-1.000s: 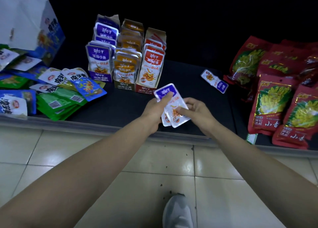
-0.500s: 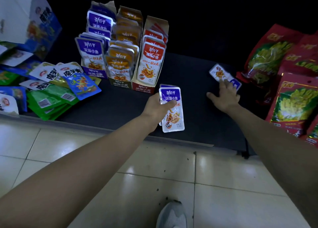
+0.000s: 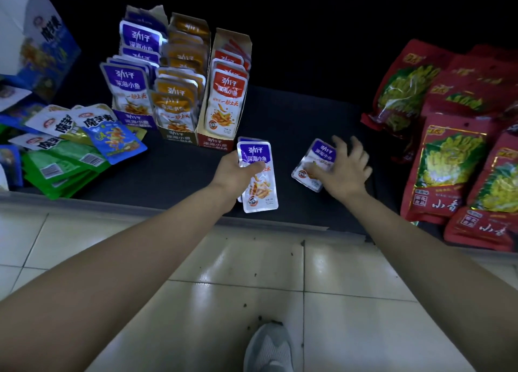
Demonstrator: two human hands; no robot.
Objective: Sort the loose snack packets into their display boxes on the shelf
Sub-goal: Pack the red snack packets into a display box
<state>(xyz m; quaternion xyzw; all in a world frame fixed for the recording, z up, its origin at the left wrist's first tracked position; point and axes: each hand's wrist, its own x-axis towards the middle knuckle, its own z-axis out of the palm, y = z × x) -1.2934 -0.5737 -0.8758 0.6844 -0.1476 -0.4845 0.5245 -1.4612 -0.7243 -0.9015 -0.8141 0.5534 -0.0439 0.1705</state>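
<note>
A small stack of purple-topped packets (image 3: pixel 258 175) is held in the left hand (image 3: pixel 234 172), thumb across the face, just in front of the three display boxes (image 3: pixel 179 91) on the shelf (image 3: pixel 182 172). To its right, one loose purple packet (image 3: pixel 314 164) lies flat under the right hand (image 3: pixel 346 169), whose fingers are spread over it; a closed grip cannot be confirmed. The packets look light, thin, glossy and likely slippery, so a pinch at the sealed edges is judged best.
</note>
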